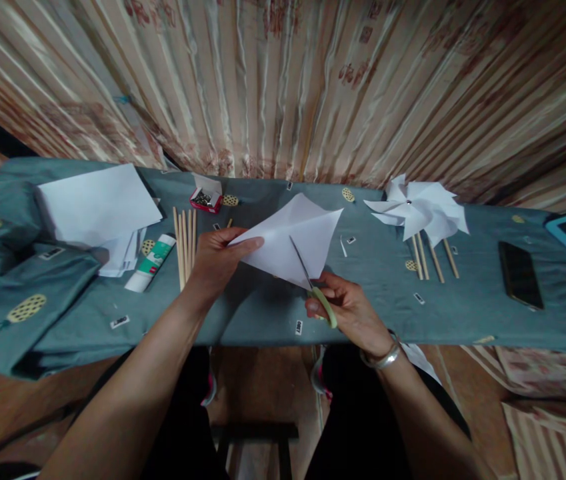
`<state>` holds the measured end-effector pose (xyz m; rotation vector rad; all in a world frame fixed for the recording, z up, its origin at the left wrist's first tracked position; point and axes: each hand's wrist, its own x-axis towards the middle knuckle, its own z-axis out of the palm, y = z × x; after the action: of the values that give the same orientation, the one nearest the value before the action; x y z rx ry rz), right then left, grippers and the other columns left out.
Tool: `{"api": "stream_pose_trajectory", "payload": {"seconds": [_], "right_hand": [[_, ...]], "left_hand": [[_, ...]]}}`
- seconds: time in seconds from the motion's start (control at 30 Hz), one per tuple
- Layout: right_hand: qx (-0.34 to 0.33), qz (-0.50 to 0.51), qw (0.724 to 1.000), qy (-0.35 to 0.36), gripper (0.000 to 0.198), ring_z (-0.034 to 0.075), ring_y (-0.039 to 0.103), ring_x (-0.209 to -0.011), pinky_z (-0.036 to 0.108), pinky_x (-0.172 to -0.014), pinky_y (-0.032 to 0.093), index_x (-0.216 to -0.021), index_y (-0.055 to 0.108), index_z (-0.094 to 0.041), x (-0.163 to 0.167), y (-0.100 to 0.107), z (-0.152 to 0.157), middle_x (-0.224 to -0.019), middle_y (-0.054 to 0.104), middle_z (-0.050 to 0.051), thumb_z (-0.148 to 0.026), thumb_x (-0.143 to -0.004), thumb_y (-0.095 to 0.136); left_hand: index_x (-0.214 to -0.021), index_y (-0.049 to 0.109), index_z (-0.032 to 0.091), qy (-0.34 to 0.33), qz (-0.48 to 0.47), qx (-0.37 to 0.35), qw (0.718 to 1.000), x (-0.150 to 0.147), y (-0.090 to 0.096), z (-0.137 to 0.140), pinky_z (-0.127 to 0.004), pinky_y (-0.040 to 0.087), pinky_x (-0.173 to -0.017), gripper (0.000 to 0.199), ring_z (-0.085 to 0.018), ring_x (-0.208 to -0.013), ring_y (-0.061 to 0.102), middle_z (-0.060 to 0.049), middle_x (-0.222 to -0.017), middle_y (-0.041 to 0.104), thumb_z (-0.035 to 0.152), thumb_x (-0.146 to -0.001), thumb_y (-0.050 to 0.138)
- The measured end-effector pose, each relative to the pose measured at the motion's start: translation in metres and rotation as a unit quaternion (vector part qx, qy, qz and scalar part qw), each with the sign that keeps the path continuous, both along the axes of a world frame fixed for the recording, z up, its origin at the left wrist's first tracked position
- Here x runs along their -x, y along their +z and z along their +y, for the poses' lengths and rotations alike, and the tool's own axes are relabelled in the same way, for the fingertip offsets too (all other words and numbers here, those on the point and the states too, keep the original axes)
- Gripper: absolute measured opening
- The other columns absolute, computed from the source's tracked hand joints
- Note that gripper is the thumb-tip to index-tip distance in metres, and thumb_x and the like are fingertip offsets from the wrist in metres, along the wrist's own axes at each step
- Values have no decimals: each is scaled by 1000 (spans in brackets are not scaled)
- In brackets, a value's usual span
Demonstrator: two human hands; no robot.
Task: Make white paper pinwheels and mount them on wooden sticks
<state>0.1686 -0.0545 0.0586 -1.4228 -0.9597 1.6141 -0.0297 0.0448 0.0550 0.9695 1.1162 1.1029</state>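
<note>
The left hand (215, 260) pinches the folded paper sheet (293, 243) above the table (387, 300). The right hand (345, 307), grip closed on the scissors (313, 283), has the blades in the sheet.

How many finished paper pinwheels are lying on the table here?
3, judging by the sticks: the pinwheels lie overlapped in one cluster at the table's right rear, three sticks pointing toward the person. More may be hidden in the overlap.

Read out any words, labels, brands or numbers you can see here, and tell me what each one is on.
None can be read.
glue stick: green and red label print, too blurred to read.
teal cloth: small black-and-white tags, too small to read.
curtain: reddish square marks, blurred.
pin box, phone: no legible text.
</note>
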Motion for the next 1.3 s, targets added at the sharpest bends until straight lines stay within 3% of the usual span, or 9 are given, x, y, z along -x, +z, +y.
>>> {"api": "stream_pose_trajectory", "payload": {"seconds": [0.3, 0.43, 0.57, 0.7, 0.8, 0.9, 1.0, 1.13, 1.3], "right_hand": [[4, -2, 1000, -7, 53, 9, 53, -52, 22, -53, 45, -95, 65, -19, 1, -2, 0, -58, 59, -7, -46, -56, 89], [-19, -28, 998, 48, 58, 10, 53, -57, 22, -52, 41, -106, 63, -18, 0, 0, -1, -63, 58, -5, -53, -64, 83], [-3, -54, 993, 102, 68, 14, 58, -69, 26, -62, 46, -120, 59, -17, -13, 3, -4, -74, 63, -1, -52, -67, 81], [-23, -80, 988, 131, 55, 13, 55, -65, 26, -56, 42, -106, 69, -17, -39, 6, -9, -74, 64, 2, -56, -69, 79], [-62, -90, 990, 86, 50, 13, 54, -63, 27, -56, 43, -100, 72, -18, -56, 10, -12, -70, 63, 1, -57, -71, 78], [-120, -106, 986, -42, 48, 17, 62, -69, 31, -66, 50, -103, 71, -22, -64, 11, -13, -74, 69, 1, -52, -68, 82], [-183, -171, 958, -142, 51, 21, 67, -84, 37, -79, 53, -110, 67, -26, -63, 8, -11, -89, 74, 2, -45, -66, 85], [-222, -292, 925, -99, 58, 22, 68, -90, 41, -90, 50, -120, 62, -25, -54, 4, -8, -98, 75, 3, -40, -69, 83], [-231, -416, 876, -71, 41, 20, 68, -77, 35, -80, 53, -113, 68, -24, -50, 6, -8, -84, 73, 1, -35, -75, 75]], "left_hand": [[-72, 78, 16, 3, 11, 7, 1000, 0, 1, -1, -28, 46, -60, 25, -17, -60, 61, -1, -67, 71, 33, -55, 85], [-75, 78, 16, 7, 13, 2, 1000, 1, 3, -1, -29, 47, -62, 27, -18, -62, 62, -2, -67, 71, 34, -56, 85], [-77, 79, 16, 41, 10, -16, 999, 11, 6, 4, -30, 50, -63, 28, -18, -62, 64, -2, -70, 73, 33, -56, 86], [-71, 77, 16, 74, -7, -30, 997, 24, 4, 11, -29, 51, -61, 25, -16, -59, 63, -2, -70, 74, 30, -53, 88], [-73, 78, 15, 66, 4, -26, 997, 28, 1, 10, -28, 52, -61, 27, -16, -58, 63, -2, -69, 74, 30, -53, 88], [-75, 78, 16, 36, 29, -9, 999, 25, -2, 5, -30, 52, -63, 30, -18, -62, 65, -3, -72, 76, 32, -52, 89], [-74, 79, 17, -37, 68, 7, 997, 17, -7, -2, -29, 51, -61, 29, -19, -61, 64, -3, -71, 75, 34, -52, 88], [-64, 77, 17, -134, 133, 10, 982, 2, -11, -7, -25, 43, -51, 22, -16, -53, 59, -2, -59, 70, 34, -53, 85], [-56, 74, 19, -191, 166, -5, 967, -8, -8, -7, -24, 39, -48, 16, -15, -49, 55, 0, -52, 66, 32, -51, 82]]}}
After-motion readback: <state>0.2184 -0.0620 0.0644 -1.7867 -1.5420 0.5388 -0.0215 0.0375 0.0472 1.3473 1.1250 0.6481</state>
